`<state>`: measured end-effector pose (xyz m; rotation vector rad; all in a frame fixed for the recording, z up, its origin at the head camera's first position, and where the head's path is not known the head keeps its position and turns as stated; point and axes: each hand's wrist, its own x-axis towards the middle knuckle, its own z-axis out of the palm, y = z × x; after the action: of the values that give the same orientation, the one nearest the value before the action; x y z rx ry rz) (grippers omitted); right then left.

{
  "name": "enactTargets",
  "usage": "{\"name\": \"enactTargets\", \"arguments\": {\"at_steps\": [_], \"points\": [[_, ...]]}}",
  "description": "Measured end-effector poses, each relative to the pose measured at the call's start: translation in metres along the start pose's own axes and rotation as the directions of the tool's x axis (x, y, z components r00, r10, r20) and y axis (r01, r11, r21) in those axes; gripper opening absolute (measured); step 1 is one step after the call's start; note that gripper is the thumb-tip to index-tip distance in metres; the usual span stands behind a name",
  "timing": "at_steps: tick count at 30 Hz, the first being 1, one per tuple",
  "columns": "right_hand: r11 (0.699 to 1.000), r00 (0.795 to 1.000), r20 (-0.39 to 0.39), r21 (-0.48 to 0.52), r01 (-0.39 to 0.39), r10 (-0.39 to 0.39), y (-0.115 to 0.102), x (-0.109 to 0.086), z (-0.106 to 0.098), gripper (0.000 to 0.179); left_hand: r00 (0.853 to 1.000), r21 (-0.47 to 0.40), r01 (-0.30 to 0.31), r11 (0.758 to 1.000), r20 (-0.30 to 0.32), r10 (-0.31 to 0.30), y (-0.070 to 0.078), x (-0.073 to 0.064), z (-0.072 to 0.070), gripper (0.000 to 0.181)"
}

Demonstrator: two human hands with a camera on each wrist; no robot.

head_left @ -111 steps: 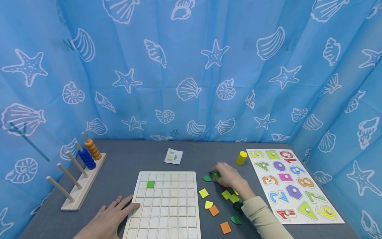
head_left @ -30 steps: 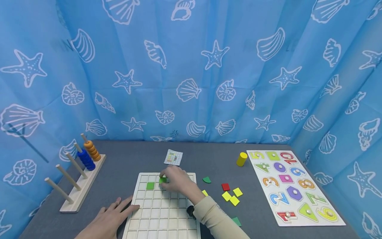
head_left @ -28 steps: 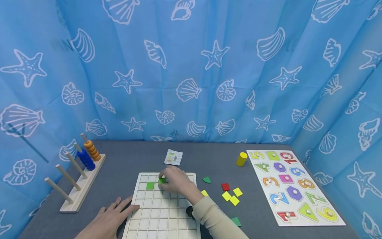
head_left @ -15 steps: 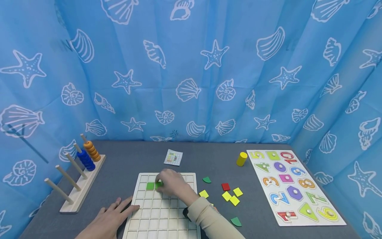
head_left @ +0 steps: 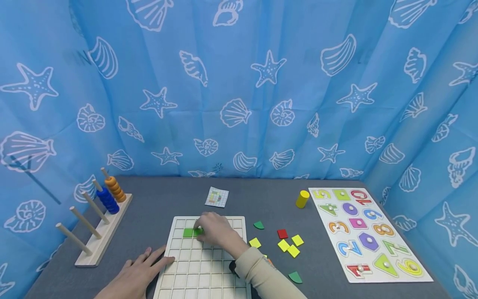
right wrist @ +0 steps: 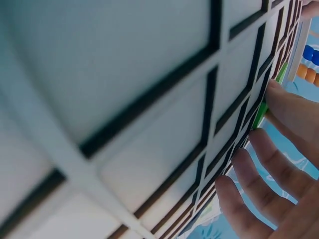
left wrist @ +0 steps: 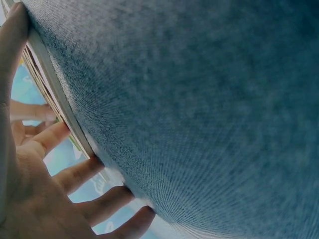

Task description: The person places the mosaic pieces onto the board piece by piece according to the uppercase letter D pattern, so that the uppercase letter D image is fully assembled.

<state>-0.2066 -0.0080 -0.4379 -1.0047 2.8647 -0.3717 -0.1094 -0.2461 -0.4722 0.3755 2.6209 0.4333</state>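
A white grid board (head_left: pixel 209 265) lies on the grey table. One green square tile (head_left: pixel 188 232) sits in its second row. A second green tile (head_left: pixel 198 231) lies in the cell just right of it, under the fingertips of my right hand (head_left: pixel 210 230). In the right wrist view the right hand (right wrist: pixel 269 164) has its fingers stretched over the board (right wrist: pixel 124 99), and one fingertip touches the green tile (right wrist: pixel 261 114). My left hand (head_left: pixel 140 270) lies flat on the table, fingers against the board's left edge. The left wrist view shows the left hand (left wrist: pixel 50 174) spread beside that board edge (left wrist: pixel 55 99).
Right of the board lie loose tiles: a dark green quarter (head_left: pixel 259 225), a red square (head_left: pixel 282 234) and yellow squares (head_left: pixel 293 245). A pattern card (head_left: pixel 217 196), a yellow cylinder (head_left: pixel 302 198) and a number puzzle (head_left: pixel 367 232) lie farther off. A peg rack (head_left: pixel 101 232) stands at the left.
My right hand carried a green tile from the loose pile to the board, then lowered it into the cell right of the first green tile. The left hand stayed put.
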Motion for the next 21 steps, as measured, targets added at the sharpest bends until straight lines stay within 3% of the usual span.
{"name": "enactTargets", "arguments": {"at_steps": [7, 21], "points": [[0.999, 0.999, -0.011, -0.021, 0.035, -0.035, 0.001, -0.003, 0.001, 0.026, 1.000, 0.003, -0.001, 1.000, 0.003, 0.001, 0.001, 0.000, -0.001, 0.106], [1.000, 1.000, 0.022, 0.014, 0.015, -0.016, 0.002, -0.012, -0.010, 0.028, 1.000, -0.004, 0.004, 1.000, 0.001, -0.004, 0.002, -0.001, 0.000, 0.107]]}}
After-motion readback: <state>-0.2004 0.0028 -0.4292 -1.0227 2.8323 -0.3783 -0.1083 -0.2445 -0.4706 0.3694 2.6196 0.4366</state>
